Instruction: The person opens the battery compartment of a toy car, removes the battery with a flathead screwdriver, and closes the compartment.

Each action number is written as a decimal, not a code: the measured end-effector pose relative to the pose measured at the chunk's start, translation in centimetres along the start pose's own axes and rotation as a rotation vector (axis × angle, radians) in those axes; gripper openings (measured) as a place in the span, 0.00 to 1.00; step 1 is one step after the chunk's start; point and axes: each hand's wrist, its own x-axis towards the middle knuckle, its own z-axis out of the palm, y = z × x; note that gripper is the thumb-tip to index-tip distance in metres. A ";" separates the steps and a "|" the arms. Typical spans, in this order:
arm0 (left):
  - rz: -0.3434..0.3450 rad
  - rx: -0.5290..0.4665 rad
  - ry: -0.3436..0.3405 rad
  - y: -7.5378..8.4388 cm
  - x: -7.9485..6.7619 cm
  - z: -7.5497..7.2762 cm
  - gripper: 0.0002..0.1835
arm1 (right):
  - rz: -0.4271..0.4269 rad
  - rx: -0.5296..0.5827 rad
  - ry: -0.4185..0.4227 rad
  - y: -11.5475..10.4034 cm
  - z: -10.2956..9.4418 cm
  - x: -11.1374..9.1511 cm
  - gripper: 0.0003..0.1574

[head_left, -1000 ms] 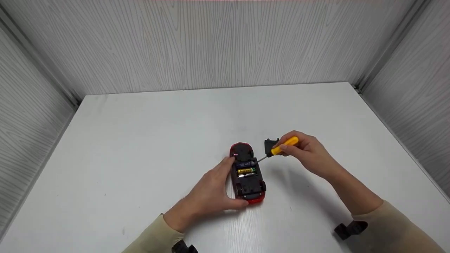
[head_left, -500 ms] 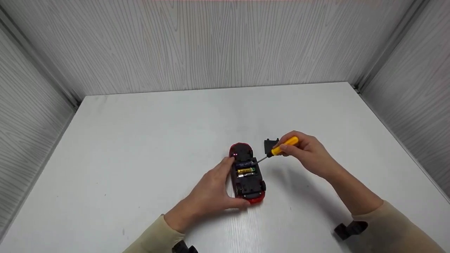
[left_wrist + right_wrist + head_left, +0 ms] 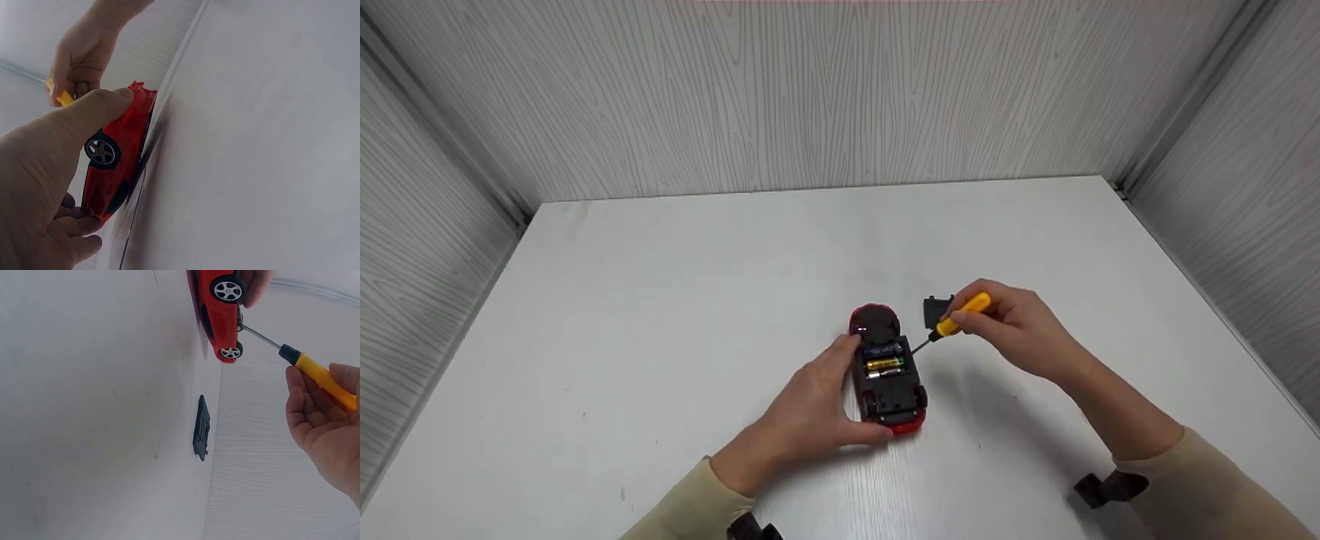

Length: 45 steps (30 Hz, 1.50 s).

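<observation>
A red toy car (image 3: 896,396) lies upside down on the table, its battery compartment uncovered. Several batteries (image 3: 885,364) sit side by side in it, one of them yellow and one dark blue. My left hand (image 3: 810,401) grips the car from the left, thumb at its near end and fingers along its side. Between thumb and fingers my right hand (image 3: 1020,330) holds a yellow screwdriver (image 3: 323,377) slantwise. Its metal tip reaches the compartment's right edge; whether it touches a battery I cannot tell.
A black battery cover (image 3: 201,428) lies flat on the white table (image 3: 697,300), just right of the car and partly behind the right hand in the head view. Grey wood-grain panels (image 3: 825,90) wall the table's back and sides.
The screwdriver tip has shifted slightly toward me and right, from the dark blue battery's end to the compartment's edge. The left hand and car stay put.
</observation>
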 end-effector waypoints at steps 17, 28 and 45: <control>-0.033 0.001 -0.033 0.3 0.3 0.0 0.67 | -0.003 -0.115 -0.023 -1.8 0.5 0.1 0.05; -0.049 -0.014 -0.061 0.2 0.2 -0.2 0.67 | -0.018 -0.079 -0.045 -1.8 0.8 0.4 0.03; -0.069 -0.032 -0.062 -0.2 0.2 -0.1 0.68 | 0.019 0.138 -0.067 1.3 0.2 0.5 0.06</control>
